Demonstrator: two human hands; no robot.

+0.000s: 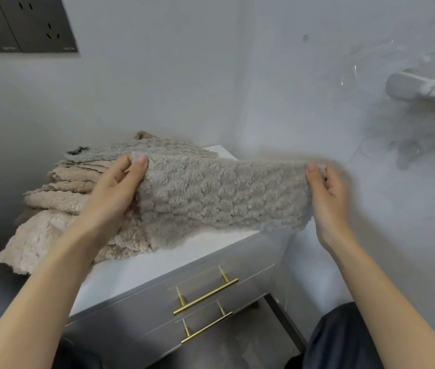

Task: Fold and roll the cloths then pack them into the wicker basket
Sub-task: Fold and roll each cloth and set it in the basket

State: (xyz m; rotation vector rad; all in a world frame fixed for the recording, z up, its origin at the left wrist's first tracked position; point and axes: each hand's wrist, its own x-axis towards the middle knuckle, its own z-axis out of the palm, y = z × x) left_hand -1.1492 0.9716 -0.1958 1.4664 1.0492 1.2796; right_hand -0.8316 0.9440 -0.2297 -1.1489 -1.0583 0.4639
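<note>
On my feed, the left hand [116, 187] pinches the upper left corner of the cloth [224, 195], with the thumb on the near face and the fingers curled behind. The right hand [328, 201] pinches the upper right corner the same way: the thumb tip shows in front and the other fingers are mostly hidden by the fabric. The cloth is grey-beige and fluffy with ribbed rows. It hangs stretched between the two hands, broadside to me. I cannot tell whether its lower edge touches the cabinet [184, 251] top or hangs just above it.

Behind the left hand, a stack [59, 198] of similar cloths sits on the left part of the cabinet, beige below and grey on top. Its lowest layers spill over the left edge. The left forearm crosses in front of the stack and blocks its right side.

The cabinet has a white top and a grey front with two drawers, each with a brass bar handle [205, 296]. It stands in a corner of pale grey wall [184, 75]. A dark socket panel [22, 22] is at the upper left. A white holder [424, 89], blurred, is fixed on the right wall. A dark-clothed knee [344, 336] shows at the lower right.
</note>
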